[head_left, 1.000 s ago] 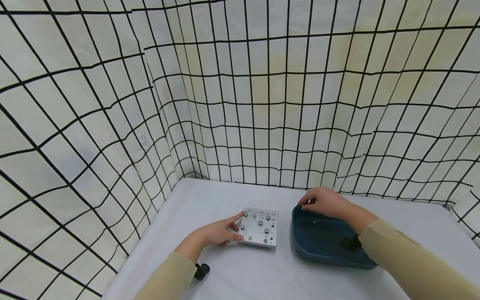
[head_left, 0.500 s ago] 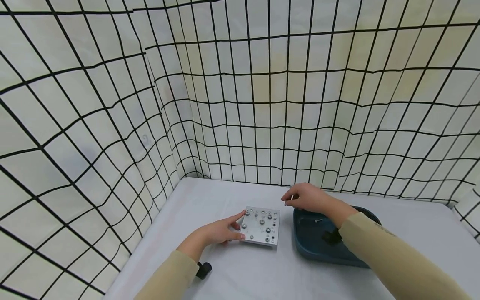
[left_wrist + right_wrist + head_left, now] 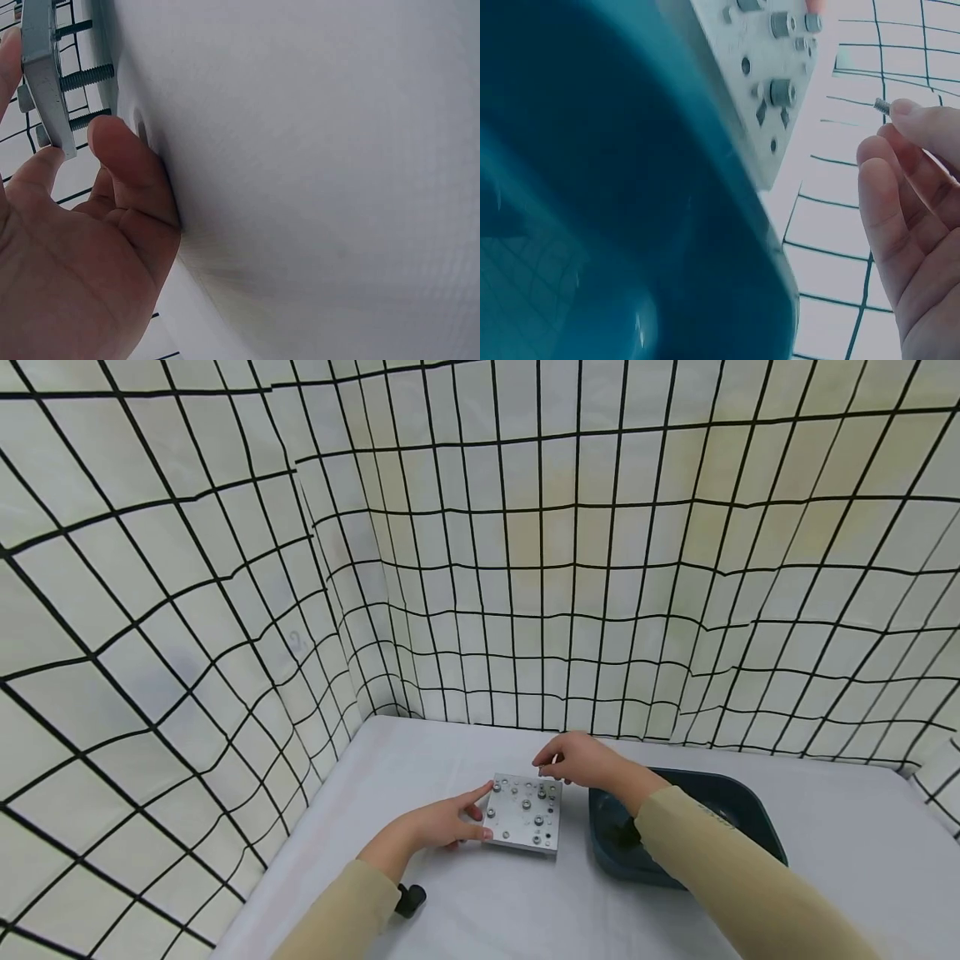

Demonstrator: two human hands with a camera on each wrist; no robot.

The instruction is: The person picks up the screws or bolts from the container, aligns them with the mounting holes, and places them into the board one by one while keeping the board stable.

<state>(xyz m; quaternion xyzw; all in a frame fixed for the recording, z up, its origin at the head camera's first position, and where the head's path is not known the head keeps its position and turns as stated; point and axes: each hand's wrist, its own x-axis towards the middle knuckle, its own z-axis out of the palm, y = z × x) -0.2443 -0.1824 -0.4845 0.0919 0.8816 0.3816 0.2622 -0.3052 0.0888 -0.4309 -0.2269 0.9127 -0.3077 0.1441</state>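
Note:
A square metal plate (image 3: 516,821) lies on the white-covered table, with several screws set in its holes. In the left wrist view, threaded screw ends stick out beneath the plate (image 3: 43,71). My left hand (image 3: 438,824) holds the plate's left side, index finger at the far corner and thumb at the near one. Just above the plate's far right corner is my right hand (image 3: 581,760). Its thumb and fingertips pinch a small screw (image 3: 883,106), whose threaded end shows in the right wrist view. The screw's head is hidden by the fingers.
A dark blue plastic bin (image 3: 772,839) stands right of the plate, partly under the right forearm. Behind the table rises a white wall with a black grid (image 3: 555,610). A black camera (image 3: 410,900) sits at the left wrist.
My right hand has moved left from the bin's far left corner to the plate's far right corner, carrying the screw. The left hand has stayed on the plate.

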